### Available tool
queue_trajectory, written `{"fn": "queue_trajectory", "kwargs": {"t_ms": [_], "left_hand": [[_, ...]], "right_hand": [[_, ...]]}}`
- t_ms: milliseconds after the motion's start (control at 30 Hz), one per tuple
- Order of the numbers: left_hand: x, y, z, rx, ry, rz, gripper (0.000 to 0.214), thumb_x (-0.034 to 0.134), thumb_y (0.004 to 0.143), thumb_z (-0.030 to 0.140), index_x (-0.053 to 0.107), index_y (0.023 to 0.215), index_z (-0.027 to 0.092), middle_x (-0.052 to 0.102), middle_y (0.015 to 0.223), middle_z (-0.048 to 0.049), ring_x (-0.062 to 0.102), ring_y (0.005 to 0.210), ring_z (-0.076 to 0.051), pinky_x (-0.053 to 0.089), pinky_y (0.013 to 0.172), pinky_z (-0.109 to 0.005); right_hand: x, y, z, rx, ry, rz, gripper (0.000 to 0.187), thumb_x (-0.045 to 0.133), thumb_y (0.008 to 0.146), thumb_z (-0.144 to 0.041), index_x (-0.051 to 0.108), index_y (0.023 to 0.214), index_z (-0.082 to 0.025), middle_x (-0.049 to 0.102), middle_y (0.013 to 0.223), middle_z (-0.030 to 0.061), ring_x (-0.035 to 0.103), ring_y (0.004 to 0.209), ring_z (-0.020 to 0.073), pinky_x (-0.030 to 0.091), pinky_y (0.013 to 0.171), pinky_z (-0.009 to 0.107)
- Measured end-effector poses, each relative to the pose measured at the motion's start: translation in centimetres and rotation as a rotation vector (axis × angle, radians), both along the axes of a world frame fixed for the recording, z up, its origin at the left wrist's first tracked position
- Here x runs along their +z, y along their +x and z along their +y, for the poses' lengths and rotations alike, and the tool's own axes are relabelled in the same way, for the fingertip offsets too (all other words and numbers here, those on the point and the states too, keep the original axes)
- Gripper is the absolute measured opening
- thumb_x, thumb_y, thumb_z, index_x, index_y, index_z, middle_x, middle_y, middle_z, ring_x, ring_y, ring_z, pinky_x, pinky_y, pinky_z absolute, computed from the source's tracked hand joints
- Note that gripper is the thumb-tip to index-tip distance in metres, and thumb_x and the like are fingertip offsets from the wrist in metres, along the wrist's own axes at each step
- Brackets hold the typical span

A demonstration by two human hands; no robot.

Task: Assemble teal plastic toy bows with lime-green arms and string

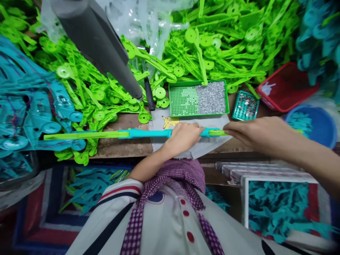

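A long, narrow plastic piece (148, 133), teal in the middle with lime green arms at its ends, lies crosswise in front of me. My left hand (184, 137) is wrapped around its teal middle. Toward the right end, the fingers of my right hand (244, 130) are pressed together at the joint of teal and lime green; whether a small part sits between them is hidden. Under the piece is a pale cloth (212, 141) with a yellow cartoon print. Just beyond my hands stands a green perforated basket (183, 115) holding many small metal pins (212, 97).
A small teal tray (245, 106) of metal caps, a red bin (288, 86) and a blue bowl (325, 124) stand right. Lime green parts (225, 46) heap behind; teal assemblies (29, 102) pile left. A grey post (98, 46) slants overhead near a black-handled tool (149, 94).
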State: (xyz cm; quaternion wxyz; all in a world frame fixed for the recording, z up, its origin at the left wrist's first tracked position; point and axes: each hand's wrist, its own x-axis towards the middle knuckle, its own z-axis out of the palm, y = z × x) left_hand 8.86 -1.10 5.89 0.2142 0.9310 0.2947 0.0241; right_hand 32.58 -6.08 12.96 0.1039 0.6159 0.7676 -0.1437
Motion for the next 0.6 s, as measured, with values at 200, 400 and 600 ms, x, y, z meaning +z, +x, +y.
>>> {"fn": "queue_trajectory", "kwargs": {"t_ms": [200, 400, 600], "left_hand": [[0.1, 0.1, -0.1, 0.006, -0.013, -0.006, 0.023, 0.062, 0.095, 0.030, 0.073, 0.113, 0.021, 0.072, 0.094, -0.0081, 0.067, 0.073, -0.021, 0.038, 0.060, -0.034], [0.5, 0.1, -0.3, 0.019, -0.023, 0.027, 0.023, 0.063, 0.095, 0.031, 0.073, 0.113, 0.021, 0.073, 0.097, -0.0087, 0.066, 0.074, -0.022, 0.037, 0.060, -0.034], [0.2, 0.0, -0.4, 0.015, -0.035, -0.008, 0.022, 0.062, 0.095, 0.028, 0.073, 0.113, 0.021, 0.072, 0.095, -0.0082, 0.066, 0.074, -0.021, 0.040, 0.062, -0.034]], "right_hand": [[-3.5, 1.0, 2.7, 0.086, -0.239, 0.107, 0.037, 0.048, 0.095, -0.054, 0.072, 0.086, -0.027, 0.059, 0.056, 0.0000, 0.049, 0.049, 0.0154, 0.026, 0.053, 0.029], [-3.8, 0.6, 3.5, 0.118, -0.326, 0.075, 0.029, 0.052, 0.094, -0.047, 0.073, 0.086, -0.028, 0.059, 0.057, -0.0010, 0.050, 0.052, 0.0144, 0.027, 0.055, 0.028], [-4.1, 0.0, 2.7, 0.118, -0.250, -0.019, 0.030, 0.053, 0.094, -0.049, 0.074, 0.087, -0.029, 0.064, 0.062, 0.0011, 0.048, 0.050, 0.0145, 0.025, 0.054, 0.028]]}}
